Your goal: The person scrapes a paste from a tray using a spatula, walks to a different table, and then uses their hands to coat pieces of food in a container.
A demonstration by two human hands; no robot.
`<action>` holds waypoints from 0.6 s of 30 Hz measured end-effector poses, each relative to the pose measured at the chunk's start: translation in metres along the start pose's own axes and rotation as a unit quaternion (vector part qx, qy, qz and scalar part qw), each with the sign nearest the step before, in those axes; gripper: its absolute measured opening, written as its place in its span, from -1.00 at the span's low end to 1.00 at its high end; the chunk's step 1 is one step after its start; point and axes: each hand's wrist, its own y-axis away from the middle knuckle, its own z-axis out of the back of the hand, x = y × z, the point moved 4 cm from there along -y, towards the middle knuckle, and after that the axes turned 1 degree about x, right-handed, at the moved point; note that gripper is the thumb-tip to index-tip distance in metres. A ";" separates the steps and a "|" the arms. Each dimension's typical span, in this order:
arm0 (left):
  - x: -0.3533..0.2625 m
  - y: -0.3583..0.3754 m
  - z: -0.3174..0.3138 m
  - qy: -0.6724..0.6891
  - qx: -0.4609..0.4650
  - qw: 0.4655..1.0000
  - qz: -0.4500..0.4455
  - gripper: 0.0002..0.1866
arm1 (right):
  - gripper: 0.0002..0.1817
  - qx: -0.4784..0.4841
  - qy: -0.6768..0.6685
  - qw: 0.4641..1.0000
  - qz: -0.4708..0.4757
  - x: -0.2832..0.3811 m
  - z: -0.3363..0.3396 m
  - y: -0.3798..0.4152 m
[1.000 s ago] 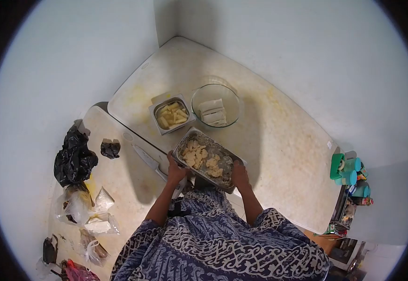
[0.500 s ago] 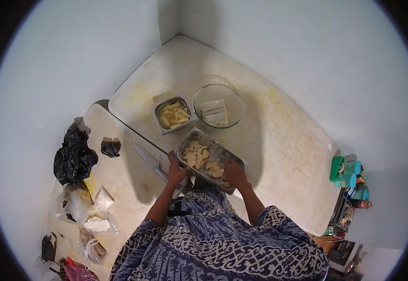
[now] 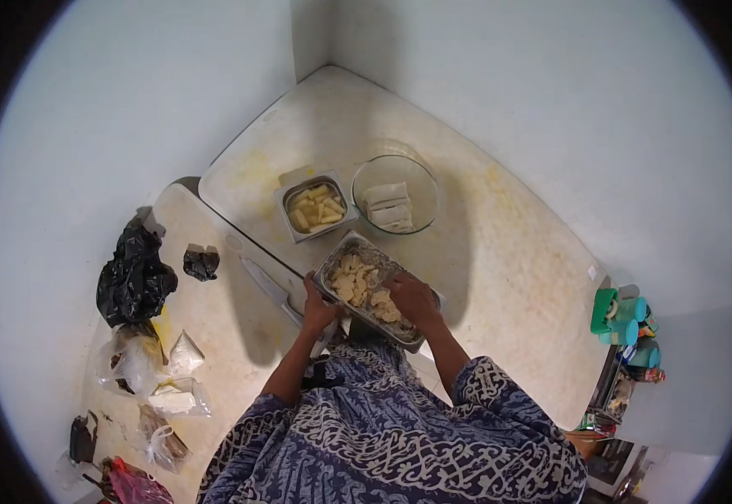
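A rectangular metal pan [image 3: 354,244] is tilted in front of my body, with lumps of pale dough [image 3: 351,281] inside and white floury residue on its walls. My left hand [image 3: 319,309] is closed around the pan's left edge. Over the pan's right side, my right hand [image 3: 415,301] has its fingers curled down onto the dough; the fingertips are partly hidden. Just beyond the pan stand a small metal container [image 3: 285,210] of pale yellow cut sticks and a clear glass bowl [image 3: 435,210] holding several white blocks.
A knife [image 3: 263,281] lies left of my left hand, near the gap between two tables. Black plastic bags [image 3: 135,277], a small black bundle [image 3: 201,263] and clear bags of white food [image 3: 180,398] sit on the left table. Turquoise-lidded jars [image 3: 626,319] stand at far right.
My right hand has shifted slightly up and left within the pan, over the dough. My left hand keeps its hold on the edge. The whole view has moved a little.
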 end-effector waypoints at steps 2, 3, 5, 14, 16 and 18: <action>0.007 -0.002 -0.002 0.029 0.005 1.000 0.001 0.09 | -0.71 0.014 0.004 0.999 -0.032 0.000 0.007 0.008; 0.008 -0.003 -0.003 0.044 0.008 0.999 0.000 0.09 | -0.71 0.012 -0.002 0.999 -0.038 -0.005 0.007 0.012; 0.010 -0.004 -0.004 0.029 -0.012 0.999 -0.022 0.09 | -0.71 0.012 0.002 0.999 -0.051 -0.015 0.005 0.023; 0.002 -0.001 -0.003 0.054 -0.004 0.998 -0.018 0.07 | -0.74 -0.023 -0.061 0.985 -0.157 -0.043 0.009 0.054; 0.003 -0.001 -0.003 0.056 -0.005 0.998 -0.011 0.06 | -0.73 0.033 -0.055 0.979 -0.193 -0.045 0.008 0.057; 0.008 -0.003 -0.004 0.051 -0.007 0.999 0.003 0.06 | -0.71 -0.019 -0.114 0.977 -0.179 -0.041 0.012 0.053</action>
